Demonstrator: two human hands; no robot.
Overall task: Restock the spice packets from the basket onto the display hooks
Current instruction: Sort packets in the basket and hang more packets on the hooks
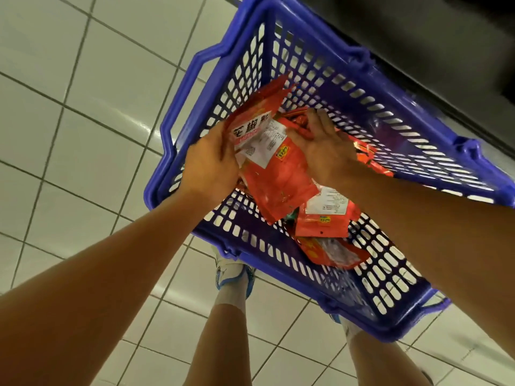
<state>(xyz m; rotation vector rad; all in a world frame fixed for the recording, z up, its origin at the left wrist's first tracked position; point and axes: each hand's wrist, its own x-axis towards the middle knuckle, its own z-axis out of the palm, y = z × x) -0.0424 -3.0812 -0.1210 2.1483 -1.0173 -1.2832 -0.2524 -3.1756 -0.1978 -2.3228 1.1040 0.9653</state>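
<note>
Glossy tiles [92, 151], slotted plastic basket [395, 112], crinkled packets [278, 179].

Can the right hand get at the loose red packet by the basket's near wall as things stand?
Probably yes, once freed: the right hand is occupied gathering red packets, but the loose red foil packet lies uncovered in the open blue plastic basket.

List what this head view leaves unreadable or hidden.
- Display hooks: none in the head view; only a dark shelf base crosses the top right corner.
- Red foil spice packets: the count is unclear, since they overlap and both hands cover some.
- Right hand: its fingertips are buried among packets, so its grip is unclear.
- Blue plastic basket: the right edge cuts it off.
</note>
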